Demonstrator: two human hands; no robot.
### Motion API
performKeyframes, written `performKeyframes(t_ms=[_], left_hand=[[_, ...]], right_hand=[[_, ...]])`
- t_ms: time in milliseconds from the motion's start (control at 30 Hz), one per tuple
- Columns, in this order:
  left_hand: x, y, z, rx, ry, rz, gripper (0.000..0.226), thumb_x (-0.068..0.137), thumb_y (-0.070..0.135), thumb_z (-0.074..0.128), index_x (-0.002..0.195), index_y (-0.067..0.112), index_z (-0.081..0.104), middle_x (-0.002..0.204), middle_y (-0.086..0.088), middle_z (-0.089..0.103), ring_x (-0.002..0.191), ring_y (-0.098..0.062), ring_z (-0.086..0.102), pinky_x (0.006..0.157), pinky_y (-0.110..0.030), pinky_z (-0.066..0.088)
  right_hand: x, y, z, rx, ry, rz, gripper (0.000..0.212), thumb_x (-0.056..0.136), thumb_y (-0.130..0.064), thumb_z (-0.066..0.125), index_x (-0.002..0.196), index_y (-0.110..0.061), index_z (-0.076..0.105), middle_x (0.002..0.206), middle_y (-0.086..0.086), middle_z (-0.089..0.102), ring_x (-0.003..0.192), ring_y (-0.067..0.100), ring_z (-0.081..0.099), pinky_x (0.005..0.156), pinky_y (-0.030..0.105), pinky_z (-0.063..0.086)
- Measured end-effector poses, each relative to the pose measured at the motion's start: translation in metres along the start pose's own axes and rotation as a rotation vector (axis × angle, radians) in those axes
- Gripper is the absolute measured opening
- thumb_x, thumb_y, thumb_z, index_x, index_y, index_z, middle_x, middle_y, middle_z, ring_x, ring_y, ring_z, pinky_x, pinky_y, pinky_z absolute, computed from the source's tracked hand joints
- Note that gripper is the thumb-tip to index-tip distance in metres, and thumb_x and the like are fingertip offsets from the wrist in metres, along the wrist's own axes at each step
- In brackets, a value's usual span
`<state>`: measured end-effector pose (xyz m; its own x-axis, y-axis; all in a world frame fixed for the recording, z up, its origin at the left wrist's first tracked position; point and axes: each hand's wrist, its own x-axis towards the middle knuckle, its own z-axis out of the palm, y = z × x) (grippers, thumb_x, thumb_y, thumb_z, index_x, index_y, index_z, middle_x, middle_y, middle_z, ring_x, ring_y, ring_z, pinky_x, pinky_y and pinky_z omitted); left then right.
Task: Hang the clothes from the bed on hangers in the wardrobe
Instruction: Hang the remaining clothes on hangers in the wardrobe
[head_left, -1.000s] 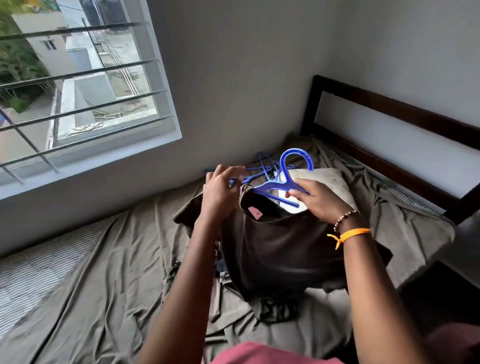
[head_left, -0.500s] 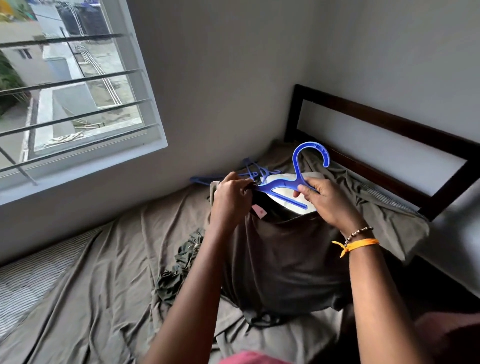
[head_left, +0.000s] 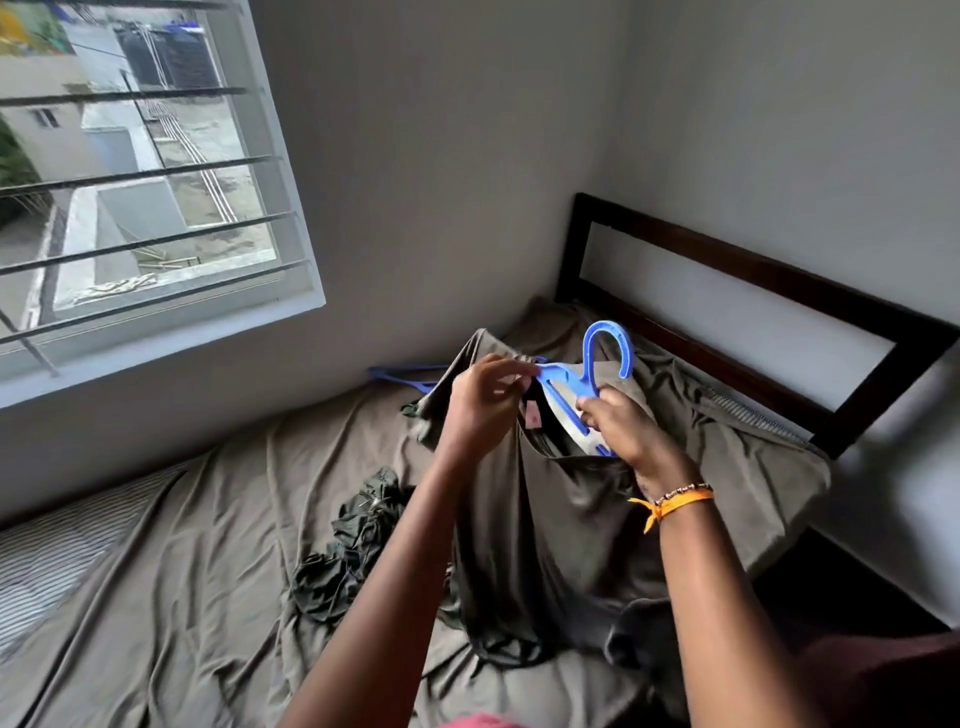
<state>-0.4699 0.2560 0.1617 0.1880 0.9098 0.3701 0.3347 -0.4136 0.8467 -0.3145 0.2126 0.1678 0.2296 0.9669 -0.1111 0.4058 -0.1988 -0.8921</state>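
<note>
Bed (head_left: 171, 561): two hangers (head_left: 597, 364), perhaps two garments (head_left: 561, 530).

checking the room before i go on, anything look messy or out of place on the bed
Yes: a dark green garment lies crumpled in a heap on the bedsheet, left of the arms, and a spare blue hanger lies loose by the wall.

Blue hanger (head_left: 582, 382) half inside lifted brown garment (head_left: 561, 525) neck

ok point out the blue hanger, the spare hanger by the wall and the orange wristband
blue hanger (head_left: 607, 343): head view, on the hook's curve
spare hanger (head_left: 400, 375): head view, on its arm lying on the bed
orange wristband (head_left: 680, 503): head view, on the band at the right wrist
</note>
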Motion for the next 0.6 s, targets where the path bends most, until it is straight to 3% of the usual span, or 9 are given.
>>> performKeyframes(t_ms=[67,133,167,233,333,467,533,600], left_hand=[[0.0,0.003,-0.007,0.093,-0.091,-0.055,0.015,0.089,0.023,0.061,0.089,0.017,0.075,0.084,-0.006,0.071,0.069,-0.005,0.062,0.07,-0.024,0.05],[-0.001,0.013,-0.019,0.073,-0.301,-0.178,0.044,0.082,0.057,0.058,0.088,0.015,0.072,0.08,-0.01,0.069,0.068,-0.017,0.063,0.076,-0.037,0.053],[-0.003,0.02,-0.025,0.017,-0.412,-0.234,0.055,0.077,0.065,0.057,0.091,0.014,0.071,0.08,-0.009,0.068,0.069,-0.016,0.061,0.079,-0.037,0.053],[-0.008,0.036,-0.038,0.044,-0.542,-0.237,0.046,0.077,0.059,0.065,0.101,0.02,0.071,0.085,0.001,0.067,0.077,-0.011,0.061,0.081,-0.03,0.05],[-0.011,0.049,-0.057,0.415,-0.336,-0.125,0.033,0.08,0.042,0.071,0.111,0.034,0.068,0.103,0.004,0.069,0.097,-0.017,0.062,0.087,-0.031,0.048],[-0.006,0.043,-0.071,0.498,0.042,-0.063,0.017,0.091,0.024,0.057,0.104,0.027,0.068,0.105,0.003,0.068,0.102,-0.024,0.058,0.08,-0.031,0.042],[0.002,0.037,-0.077,0.489,0.101,0.04,0.014,0.092,0.02,0.054,0.1,0.022,0.066,0.103,0.005,0.066,0.101,-0.024,0.058,0.079,-0.032,0.037],[0.007,0.034,-0.082,0.523,0.088,0.113,0.014,0.093,0.018,0.053,0.099,0.021,0.065,0.102,0.005,0.065,0.1,-0.024,0.058,0.082,-0.034,0.036]], right_hand=[[0.0,-0.011,0.001,0.336,0.049,0.025,0.02,0.093,-0.01,0.042,0.074,-0.015,0.046,0.06,-0.004,0.043,0.057,0.008,0.039,0.06,0.025,0.032],[0.002,-0.027,0.003,0.572,0.048,0.024,0.022,0.094,-0.012,0.043,0.073,-0.018,0.047,0.06,-0.006,0.045,0.056,0.005,0.04,0.058,0.02,0.031],[0.003,-0.036,0.005,0.625,0.037,0.01,0.021,0.095,-0.013,0.044,0.075,-0.019,0.047,0.063,-0.006,0.046,0.056,0.003,0.042,0.057,0.019,0.032],[0.003,-0.055,0.009,0.689,-0.003,-0.055,0.019,0.097,-0.016,0.046,0.078,-0.019,0.046,0.069,-0.005,0.045,0.059,0.001,0.043,0.055,0.014,0.036],[-0.004,-0.077,0.011,0.772,-0.085,-0.166,0.012,0.096,-0.009,0.047,0.088,-0.018,0.048,0.081,-0.003,0.048,0.072,0.003,0.05,0.063,0.013,0.049],[-0.016,-0.079,-0.006,0.811,-0.238,-0.24,0.023,0.097,0.002,0.037,0.1,-0.01,0.058,0.089,0.003,0.066,0.082,0.011,0.065,0.078,0.024,0.056],[-0.02,-0.076,-0.015,0.566,-0.054,-0.309,0.022,0.096,-0.001,0.043,0.098,-0.011,0.062,0.081,0.001,0.071,0.074,0.006,0.066,0.07,0.022,0.055],[-0.018,-0.069,-0.024,0.256,0.35,-0.48,0.01,0.09,-0.004,0.056,0.092,-0.012,0.061,0.076,-0.006,0.067,0.066,0.0,0.06,0.066,0.017,0.05]])
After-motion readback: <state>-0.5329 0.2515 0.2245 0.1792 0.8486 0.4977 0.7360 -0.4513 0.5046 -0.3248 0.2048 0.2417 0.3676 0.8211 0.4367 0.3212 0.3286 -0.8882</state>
